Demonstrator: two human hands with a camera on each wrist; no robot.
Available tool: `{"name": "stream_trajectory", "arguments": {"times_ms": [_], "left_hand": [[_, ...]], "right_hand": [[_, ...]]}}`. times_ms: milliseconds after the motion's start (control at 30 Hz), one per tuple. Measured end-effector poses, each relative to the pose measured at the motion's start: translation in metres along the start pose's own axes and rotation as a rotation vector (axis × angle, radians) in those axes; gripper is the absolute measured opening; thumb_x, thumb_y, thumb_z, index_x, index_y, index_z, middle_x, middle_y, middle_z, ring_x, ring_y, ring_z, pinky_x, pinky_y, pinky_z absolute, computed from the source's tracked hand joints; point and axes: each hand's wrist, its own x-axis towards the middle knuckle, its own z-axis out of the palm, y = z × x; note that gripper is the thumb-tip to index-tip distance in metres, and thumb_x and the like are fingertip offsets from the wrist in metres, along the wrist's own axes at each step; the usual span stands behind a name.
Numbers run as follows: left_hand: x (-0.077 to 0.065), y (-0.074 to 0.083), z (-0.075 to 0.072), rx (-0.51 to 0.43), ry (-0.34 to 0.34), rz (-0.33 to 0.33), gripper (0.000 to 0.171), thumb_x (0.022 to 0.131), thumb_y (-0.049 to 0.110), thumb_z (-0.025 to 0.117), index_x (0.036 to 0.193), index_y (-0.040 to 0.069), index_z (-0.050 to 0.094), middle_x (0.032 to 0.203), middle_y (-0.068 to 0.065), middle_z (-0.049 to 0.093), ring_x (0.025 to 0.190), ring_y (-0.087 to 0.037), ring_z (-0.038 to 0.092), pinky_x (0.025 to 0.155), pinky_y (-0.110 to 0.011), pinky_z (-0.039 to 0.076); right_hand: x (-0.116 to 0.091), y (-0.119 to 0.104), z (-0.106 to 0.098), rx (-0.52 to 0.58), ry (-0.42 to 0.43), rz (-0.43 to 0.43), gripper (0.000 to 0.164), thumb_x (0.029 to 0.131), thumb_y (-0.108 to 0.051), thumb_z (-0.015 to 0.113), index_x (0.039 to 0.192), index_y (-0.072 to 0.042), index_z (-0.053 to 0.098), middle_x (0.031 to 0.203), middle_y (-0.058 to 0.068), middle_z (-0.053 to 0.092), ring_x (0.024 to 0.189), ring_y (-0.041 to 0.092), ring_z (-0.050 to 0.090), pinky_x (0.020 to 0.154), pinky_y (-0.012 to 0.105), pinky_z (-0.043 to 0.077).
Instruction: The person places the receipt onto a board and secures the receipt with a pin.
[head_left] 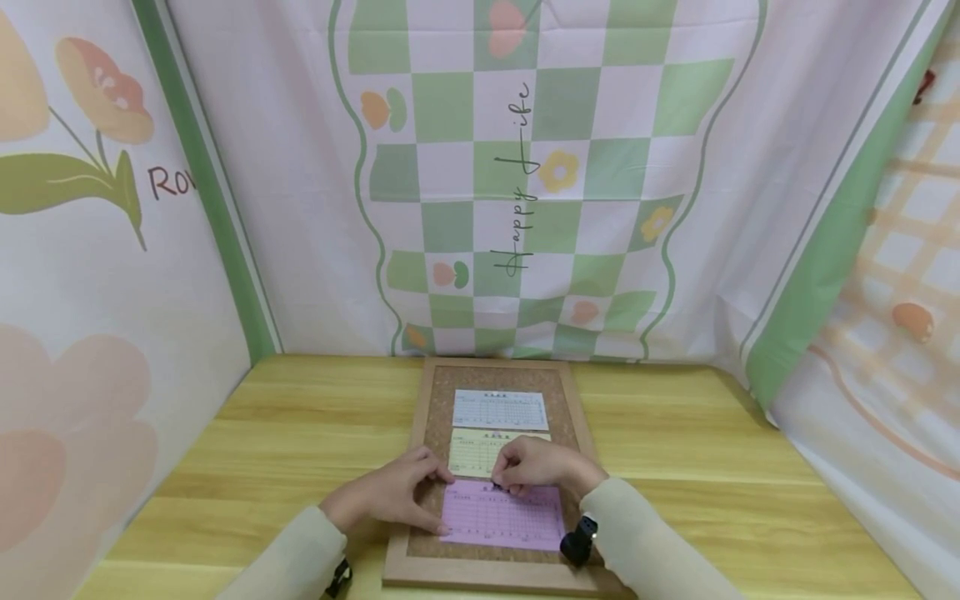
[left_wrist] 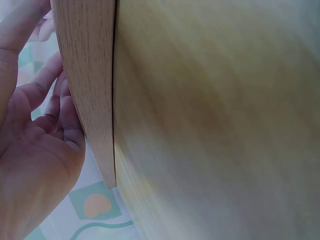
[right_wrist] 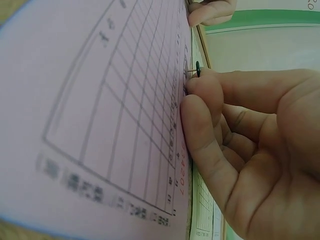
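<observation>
A pink printed form (head_left: 501,517) lies on the lower part of a wood-framed cork board (head_left: 427,546). My left hand (head_left: 393,493) rests at the form's left side, thumb at the lower corner and fingers near the upper one. Over the form's top edge, my right hand (head_left: 534,463) pinches a dark thumbtack (right_wrist: 198,69). The right wrist view shows the tack at the fingertips, its metal pin pointing at the paper. Further up the board are a yellow form (head_left: 467,454), partly covered by my right hand, and a pale blue form (head_left: 498,410).
The board lies on a wood-grain table (head_left: 300,417). Behind it hangs a green-and-white checked curtain (head_left: 510,175), with printed cloth on both sides. A dark device (head_left: 578,542) is strapped at my right wrist, close over the board's right side.
</observation>
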Motion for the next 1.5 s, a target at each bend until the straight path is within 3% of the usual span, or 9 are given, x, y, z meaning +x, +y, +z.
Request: {"name": "stream_trajectory", "arguments": {"times_ms": [567, 1267, 1500], "left_hand": [[0.0028, -0.0061, 0.0018, 0.017, -0.005, 0.009, 0.061, 0.076, 0.049, 0.085, 0.123, 0.017, 0.062, 0.116, 0.007, 0.047, 0.11, -0.009, 0.047, 0.102, -0.032, 0.041], [0.0007, -0.0066, 0.0018, 0.002, -0.002, 0.014, 0.06, 0.076, 0.048, 0.086, 0.122, 0.018, 0.062, 0.114, 0.009, 0.047, 0.109, -0.008, 0.048, 0.101, -0.031, 0.042], [0.0017, -0.0053, 0.001, -0.001, 0.002, 0.021, 0.06, 0.076, 0.047, 0.087, 0.121, 0.017, 0.062, 0.114, 0.008, 0.047, 0.109, -0.009, 0.048, 0.101, -0.031, 0.042]], "right_hand": [[0.0012, -0.0038, 0.0031, -0.097, 0.02, 0.004, 0.008, 0.092, -0.004, 0.068, 0.086, -0.008, 0.067, 0.076, 0.001, 0.065, 0.066, 0.014, 0.062, 0.06, 0.031, 0.053], [0.0012, -0.0037, 0.0044, -0.092, 0.009, 0.013, 0.009, 0.091, -0.004, 0.069, 0.084, -0.008, 0.066, 0.076, 0.0, 0.065, 0.066, 0.013, 0.06, 0.059, 0.028, 0.05], [-0.0001, -0.0006, 0.001, -0.033, 0.001, 0.002, 0.006, 0.091, -0.003, 0.068, 0.086, -0.006, 0.067, 0.078, 0.002, 0.066, 0.069, 0.015, 0.062, 0.062, 0.031, 0.053]]}}
